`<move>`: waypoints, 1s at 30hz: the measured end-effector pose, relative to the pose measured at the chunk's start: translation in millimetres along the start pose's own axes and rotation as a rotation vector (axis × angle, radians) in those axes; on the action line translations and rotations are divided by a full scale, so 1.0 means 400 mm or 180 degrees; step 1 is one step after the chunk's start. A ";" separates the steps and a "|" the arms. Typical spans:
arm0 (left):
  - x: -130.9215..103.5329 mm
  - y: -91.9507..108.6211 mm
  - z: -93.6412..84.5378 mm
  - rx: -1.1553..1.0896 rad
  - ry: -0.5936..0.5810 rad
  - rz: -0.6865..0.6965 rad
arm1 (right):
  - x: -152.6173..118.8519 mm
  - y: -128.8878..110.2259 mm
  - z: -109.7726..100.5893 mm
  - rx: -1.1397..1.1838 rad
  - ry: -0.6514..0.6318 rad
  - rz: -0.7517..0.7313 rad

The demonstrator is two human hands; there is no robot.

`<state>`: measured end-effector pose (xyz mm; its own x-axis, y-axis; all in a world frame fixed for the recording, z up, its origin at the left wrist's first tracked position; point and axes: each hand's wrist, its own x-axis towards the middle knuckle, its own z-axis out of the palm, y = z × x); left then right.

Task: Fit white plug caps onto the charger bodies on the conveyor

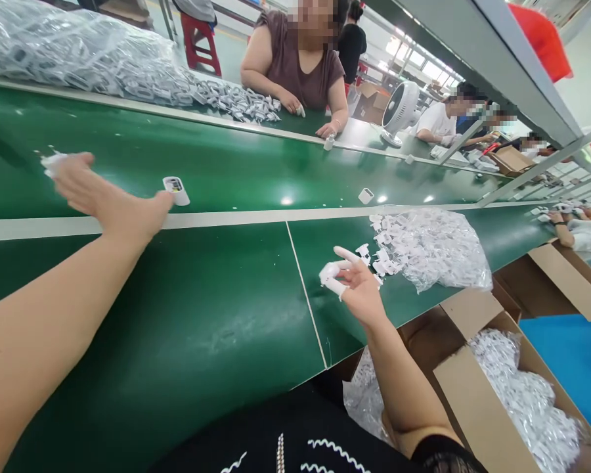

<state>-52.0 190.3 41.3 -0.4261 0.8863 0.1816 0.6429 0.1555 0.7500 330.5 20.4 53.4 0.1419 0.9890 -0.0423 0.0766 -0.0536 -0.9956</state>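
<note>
My left hand (pixel 111 200) reaches over the far green belt with its fingers stretched out and the thumb spread apart. Something white and blurred covers its fingertips; I cannot tell whether it is finger covers or a part. Touching or just beside the thumb is a white plastic housing (pixel 176 190), its open side showing coloured bits inside. My right hand (pixel 359 286) wears white finger covers and pinches a small white plastic part (pixel 329 273) between thumb and finger. Close to that hand lie loose white plastic pieces (pixel 385 253), spilling from a clear plastic bag (pixel 440 253).
Another white housing (pixel 366 195) lies on the far belt. Opposite sits a person (pixel 308 72) beside a heap of white parts (pixel 236 98). Open cardboard boxes (pixel 482 401) with bagged parts stand at lower right. A fan (pixel 401 108) and a metal frame (pixel 512 72) rise beyond.
</note>
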 end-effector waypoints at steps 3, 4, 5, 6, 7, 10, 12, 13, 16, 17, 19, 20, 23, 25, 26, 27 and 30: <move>-0.008 0.033 0.026 0.0238 -0.0234 -0.0474 | 0.016 -0.052 0.059 0.0541 -0.0593 0.0189; -0.005 0.038 0.028 0.0193 -0.0361 -0.0508 | 0.016 -0.066 0.072 0.0667 -0.0716 0.0267; -0.002 0.042 0.028 0.0120 -0.0427 -0.0506 | 0.016 -0.077 0.082 0.0781 -0.0804 0.0350; -0.003 0.045 0.025 0.0038 -0.0444 -0.0496 | 0.015 -0.085 0.088 0.0886 -0.0867 0.0442; -0.008 0.048 0.018 -0.0065 -0.0432 -0.0481 | 0.016 -0.091 0.092 0.0976 -0.0926 0.0549; -0.072 0.061 -0.011 -0.0506 -0.0491 -0.0443 | 0.031 -0.094 0.100 0.1119 -0.1061 0.0826; -0.154 0.069 -0.033 -0.0880 -0.0762 -0.0459 | 0.052 -0.090 0.110 0.1129 -0.1105 0.0897; -0.201 0.071 -0.044 -0.1076 -0.0968 -0.0486 | 0.064 -0.087 0.118 0.1126 -0.1134 0.0900; -0.344 0.068 -0.067 -0.1576 -0.1653 -0.0611 | 0.094 -0.073 0.154 0.1029 -0.1277 0.0842; -0.382 0.064 -0.072 -0.1673 -0.1824 -0.0672 | 0.100 -0.065 0.168 0.0958 -0.1313 0.0788; -0.437 0.049 -0.078 -0.1781 -0.2029 -0.0744 | 0.106 -0.045 0.194 0.0793 -0.1245 0.0610; -0.453 0.039 -0.079 -0.1779 -0.2065 -0.0723 | 0.106 -0.032 0.204 0.0699 -0.1152 0.0496; -0.466 0.004 -0.070 -0.1651 -0.2129 -0.0473 | 0.101 0.005 0.218 0.0401 -0.0916 0.0196; -0.464 -0.014 -0.058 -0.1684 -0.2214 -0.0259 | 0.097 0.021 0.213 0.0303 -0.0985 0.0158; -0.464 -0.019 -0.051 -0.1779 -0.2274 -0.0188 | 0.095 0.026 0.208 0.0333 -0.1075 0.0166; -0.465 -0.022 -0.045 -0.1894 -0.2338 -0.0139 | 0.094 0.029 0.202 0.0409 -0.1175 0.0162; -0.472 -0.021 -0.035 -0.2075 -0.2399 -0.0017 | 0.094 0.029 0.192 0.0652 -0.1456 -0.0035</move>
<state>14.0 15.3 9.4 0.2329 0.9669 -0.1047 0.0705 0.0906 0.9934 260.9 67.4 33.7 -0.3086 0.9510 -0.0184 -0.1261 -0.0601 -0.9902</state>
